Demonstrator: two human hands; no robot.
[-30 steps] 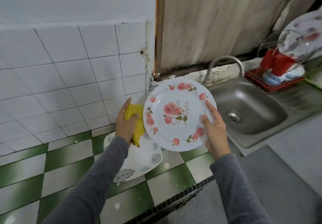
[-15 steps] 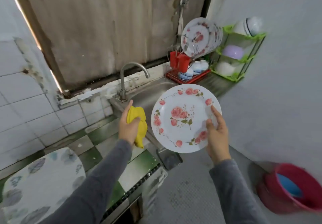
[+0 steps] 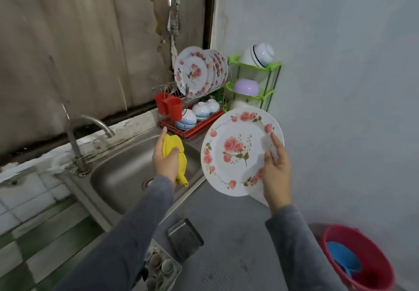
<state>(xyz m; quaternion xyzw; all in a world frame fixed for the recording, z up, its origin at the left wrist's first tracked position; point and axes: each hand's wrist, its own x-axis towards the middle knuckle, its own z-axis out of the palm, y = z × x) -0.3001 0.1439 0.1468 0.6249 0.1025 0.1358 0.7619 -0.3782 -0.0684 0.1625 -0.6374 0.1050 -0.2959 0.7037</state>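
Brought nearer the dish rack [image 3: 199, 128] since the earlier frame: floral plate [image 3: 235, 152], tilted, pinched at its right rim by fingers of right hand [image 3: 275, 173], off the worktop's front right edge. Left hand [image 3: 166, 164] just beside it over the sink [image 3: 127, 173], fingers curled round yellow cloth [image 3: 173, 148]. Farthest back, upright plates [image 3: 195, 72] racked at the worktop's far corner.

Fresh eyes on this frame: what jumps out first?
The rose-patterned plate, held tilted at centre right by the right hand at its lower rim, dominates. Next is the yellow cloth bunched in the left hand above the steel sink. Behind, matching plates stand on edge in a rack, and a red bucket sits at bottom right.
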